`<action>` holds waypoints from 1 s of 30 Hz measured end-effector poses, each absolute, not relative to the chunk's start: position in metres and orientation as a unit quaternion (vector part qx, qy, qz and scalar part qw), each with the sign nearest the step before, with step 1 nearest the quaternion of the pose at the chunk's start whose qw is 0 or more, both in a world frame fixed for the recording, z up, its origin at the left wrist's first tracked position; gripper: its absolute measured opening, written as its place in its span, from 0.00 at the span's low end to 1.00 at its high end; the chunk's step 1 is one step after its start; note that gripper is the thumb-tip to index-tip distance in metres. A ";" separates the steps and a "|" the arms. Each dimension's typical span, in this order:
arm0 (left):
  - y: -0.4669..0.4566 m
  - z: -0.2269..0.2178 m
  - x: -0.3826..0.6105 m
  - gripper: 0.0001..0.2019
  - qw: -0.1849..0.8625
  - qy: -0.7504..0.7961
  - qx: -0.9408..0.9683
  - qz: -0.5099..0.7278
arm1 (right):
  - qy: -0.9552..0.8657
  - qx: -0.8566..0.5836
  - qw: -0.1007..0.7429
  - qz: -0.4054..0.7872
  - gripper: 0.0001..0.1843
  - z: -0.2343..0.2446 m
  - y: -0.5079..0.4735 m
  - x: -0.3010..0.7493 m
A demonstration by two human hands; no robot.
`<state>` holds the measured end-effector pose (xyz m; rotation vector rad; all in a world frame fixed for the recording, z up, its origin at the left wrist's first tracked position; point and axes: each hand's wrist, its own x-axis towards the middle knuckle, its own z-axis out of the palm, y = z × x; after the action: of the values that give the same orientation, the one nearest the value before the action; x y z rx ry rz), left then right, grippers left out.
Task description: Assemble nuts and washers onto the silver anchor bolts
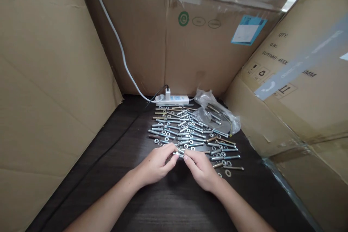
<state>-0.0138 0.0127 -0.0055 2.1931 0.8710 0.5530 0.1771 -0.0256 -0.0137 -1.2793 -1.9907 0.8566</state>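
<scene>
Just in front of the laid-out hardware, my left hand (160,162) and my right hand (202,168) meet fingertip to fingertip. Between them is a short, shiny metal expansion bolt (178,154), pinched at its left end by my left thumb and forefinger. The fingers of my right hand close on its right end and hide part of it. A small bright piece shows at my left fingertips, too small to name for certain. Beyond both hands lie rows of metal bolts and sleeves (191,140), silver and some brass-coloured, with loose washers (227,173) and rings among them.
A white power strip (174,100) with a plugged-in adapter stands behind the rows. Its white cable (119,40) and a black cord (116,141) run leftward. A clear plastic bag (231,117) lies at the back right. Cardboard walls (130,36) enclose the dark table (152,206).
</scene>
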 end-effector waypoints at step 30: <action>0.016 0.001 -0.016 0.07 0.316 0.380 0.846 0.202 | -0.620 -0.763 0.185 0.002 0.14 -0.038 0.086 0.352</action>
<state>-0.0155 0.0160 0.0010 2.2274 1.0008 0.5316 0.3519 0.0862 -0.0380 -2.1489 -1.7458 0.0067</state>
